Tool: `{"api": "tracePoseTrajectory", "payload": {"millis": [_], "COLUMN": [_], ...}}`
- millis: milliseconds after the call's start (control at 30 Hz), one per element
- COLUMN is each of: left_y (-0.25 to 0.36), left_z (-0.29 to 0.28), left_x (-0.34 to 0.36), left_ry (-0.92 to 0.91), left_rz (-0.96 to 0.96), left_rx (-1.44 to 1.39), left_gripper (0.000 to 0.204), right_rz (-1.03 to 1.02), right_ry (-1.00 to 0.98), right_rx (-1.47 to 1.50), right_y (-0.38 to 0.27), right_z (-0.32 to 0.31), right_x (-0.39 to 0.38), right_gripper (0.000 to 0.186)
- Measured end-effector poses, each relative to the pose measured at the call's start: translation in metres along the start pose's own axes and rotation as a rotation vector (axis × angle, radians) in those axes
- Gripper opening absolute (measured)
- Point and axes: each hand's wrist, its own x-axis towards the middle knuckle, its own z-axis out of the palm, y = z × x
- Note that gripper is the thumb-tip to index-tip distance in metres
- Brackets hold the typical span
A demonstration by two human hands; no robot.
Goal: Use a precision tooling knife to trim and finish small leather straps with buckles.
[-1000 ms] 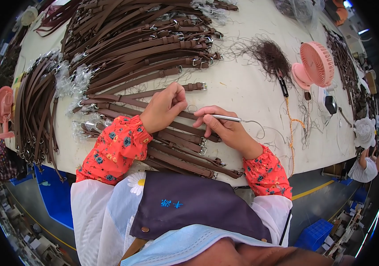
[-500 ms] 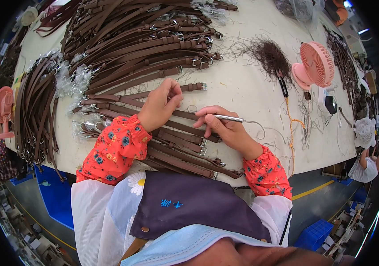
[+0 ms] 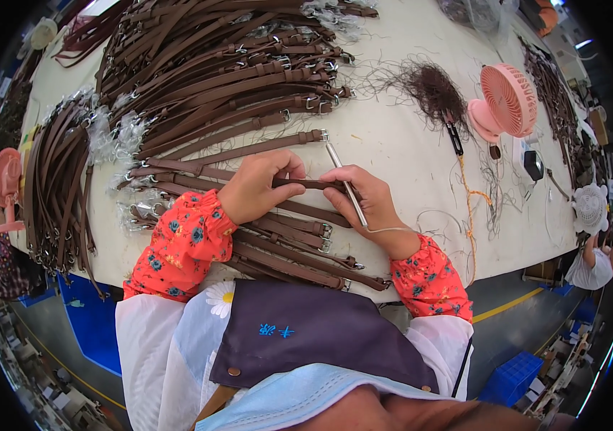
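"Strap of brown colour (image 3: 310, 184), where exactly does it lie?"

"Between the two hands. Its long axis goes from left to right, almost level, from one grip to the other."

"And how does each hand hold?"

"The left hand (image 3: 258, 188) pinches it between thumb and fingers. The right hand (image 3: 374, 208) has its fingers around a silver pen-shaped tool (image 3: 353, 201), with thumb and forefinger at the strap; if they also press it, I cannot tell."

"Which hand is nearer?"

"Both are at it. The tool crosses steeply on the right side, its upper end toward the buckle (image 3: 324, 134) of another strap (image 3: 299, 138); its thin cable (image 3: 392, 229) passes near the right wrist."
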Motion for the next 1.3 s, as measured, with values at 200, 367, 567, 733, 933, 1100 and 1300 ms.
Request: {"api": "tracePoseTrajectory", "payload": {"millis": [200,367,567,733,933,1100,1300], "left_y": [0.0,-0.014,0.018,0.002,-0.006,0.005,0.001], "left_z": [-0.019,-0.025,-0.014,-0.005,-0.005,-0.007,0.004], "left_x": [0.003,0.006,0.002,0.0,-0.001,-0.001,0.001], "left_ry": [-0.024,0.377,0.152,0.142,0.128,0.056,0.196], "left_rz": [-0.057,0.121,0.176,0.208,0.222,0.032,0.178], "left_rx": [-0.035,0.311,0.279,0.462,0.291,-0.034,0.311], "left_gripper": [0.015,0.013,0.018,0.021,0.017,0.017,0.017], "right_rz": [0.168,0.193,0.188,0.13,0.177,0.201,0.237], "right_ry": [0.124,0.185,0.203,0.183,0.181,0.192,0.176], "right_rx": [0.153,0.163,0.151,0.144,0.164,0.212,0.25], "right_y": [0.002,0.002,0.004,0.004,0.004,0.002,0.001], "right_z": [-0.001,-0.002,-0.002,0.0,-0.002,-0.003,-0.002], "right_x": [-0.005,-0.004,-0.005,-0.005,-0.005,-0.003,-0.004], "right_gripper": [0.016,0.015,0.015,0.016,0.015,0.014,0.014]}}
